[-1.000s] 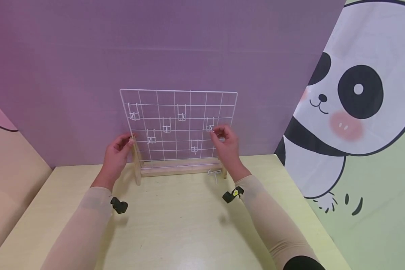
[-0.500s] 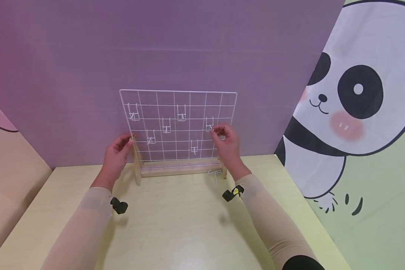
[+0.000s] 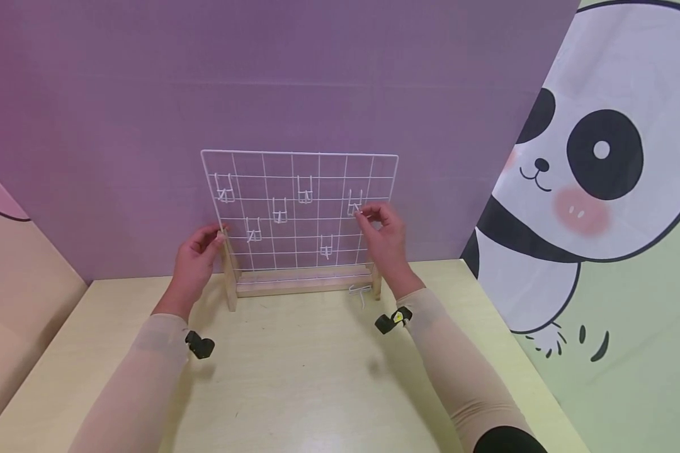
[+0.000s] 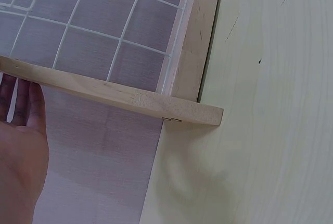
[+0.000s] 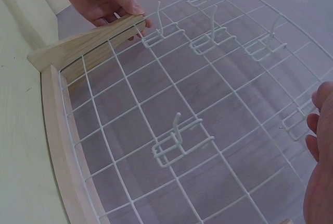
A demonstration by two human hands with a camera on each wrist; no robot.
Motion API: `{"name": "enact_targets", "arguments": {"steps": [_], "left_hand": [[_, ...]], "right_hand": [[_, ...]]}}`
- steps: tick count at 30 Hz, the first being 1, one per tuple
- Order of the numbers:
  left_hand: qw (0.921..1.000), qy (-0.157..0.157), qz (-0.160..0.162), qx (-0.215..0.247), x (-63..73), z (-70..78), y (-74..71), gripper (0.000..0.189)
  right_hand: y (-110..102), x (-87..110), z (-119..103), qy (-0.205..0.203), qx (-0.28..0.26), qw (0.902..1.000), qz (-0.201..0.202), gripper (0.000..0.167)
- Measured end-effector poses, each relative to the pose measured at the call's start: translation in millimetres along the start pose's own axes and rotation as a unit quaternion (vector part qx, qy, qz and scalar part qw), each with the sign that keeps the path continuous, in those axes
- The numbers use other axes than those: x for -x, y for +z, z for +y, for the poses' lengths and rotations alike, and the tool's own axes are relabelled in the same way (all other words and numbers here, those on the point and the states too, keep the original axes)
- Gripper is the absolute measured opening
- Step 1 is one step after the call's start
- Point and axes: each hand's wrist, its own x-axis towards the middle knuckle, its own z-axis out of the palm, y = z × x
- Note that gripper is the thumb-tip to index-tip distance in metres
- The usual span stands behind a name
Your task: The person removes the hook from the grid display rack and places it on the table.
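Observation:
A white wire grid panel (image 3: 300, 152) stands upright in a wooden stand (image 3: 303, 290) against the purple backdrop. My left hand (image 3: 194, 264) grips the top of the stand's left post (image 4: 130, 97) between thumb and fingers. At the grid's right side, my right hand (image 3: 388, 245) pinches a white wire hook (image 3: 349, 206) by its front prong. In the right wrist view, that hook (image 5: 294, 126) overlaps the grid wires beside my fingers. Several similar hooks hang on the grid, among them one low in the middle (image 5: 179, 148) and one at the upper left (image 3: 225, 195).
A loose white hook (image 3: 359, 290) lies on the pale wooden table (image 3: 294, 377) by the right foot of the stand. Behind is the purple backdrop (image 3: 300, 82), and a panda picture (image 3: 606, 189) covers the wall on the right.
My right hand has shifted slightly up and to the right, and the hook it pinches has risen a little with it. The left hand stays at the post.

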Motion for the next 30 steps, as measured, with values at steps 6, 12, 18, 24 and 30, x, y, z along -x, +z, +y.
{"name": "enact_targets", "arguments": {"steps": [6, 12, 18, 24, 30], "left_hand": [[0.9995, -0.019, -0.003, -0.026, 1.6, 1.4, -1.4, 0.047], [0.9987, -0.035, -0.005, -0.037, 3.9, 5.7, -1.3, 0.049], [0.999, -0.032, -0.005, -0.03, 0.9, 4.2, -2.5, 0.046], [0.9992, -0.028, -0.005, -0.029, 1.2, 5.2, -1.7, 0.045], [0.9989, -0.034, -0.003, -0.032, 1.0, 3.3, -1.5, 0.046]], "right_hand": [[-4.3, -0.7, -5.2, -0.003, 0.0, 1.0, 0.0, 0.006], [-8.3, 0.2, -11.2, 0.004, 0.012, 0.9999, -0.005, 0.008], [-14.5, 2.2, -12.7, -0.002, 0.013, 0.9997, -0.022, 0.006], [-18.5, 7.6, -12.0, -0.005, 0.009, 0.9997, -0.022, 0.006], [-21.9, 14.1, -9.8, 0.009, 0.029, 0.9993, -0.023, 0.008]]}}
